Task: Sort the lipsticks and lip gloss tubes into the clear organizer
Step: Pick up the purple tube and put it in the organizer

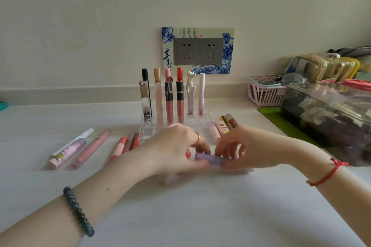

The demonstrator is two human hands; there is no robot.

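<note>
Head view: both hands meet over the white tabletop (200, 206), just in front of the clear organizer (147, 129), and share 1 lilac tube (207, 159) that lies sideways between them. The left hand (174, 150), a gold ring (197, 137) on 1 finger, has its fingers curled round the tube's left end; the right hand (236, 150) pinches the right end with fingertips and thumb. Whether the tube touches the table I cannot tell. In the organizer's back row 6 tubes stand upright, from a black-capped tube (145, 78) on the left to a white tube (201, 94) on the right. Left of the organizer lie a cartoon-printed pink tube (67, 153), a long pink tube (92, 147) and 3 reddish tubes (128, 144); just right of it a small cluster of tubes (222, 128). Further right stand a pink basket (263, 96) and a clear lidded box (331, 118)
</note>
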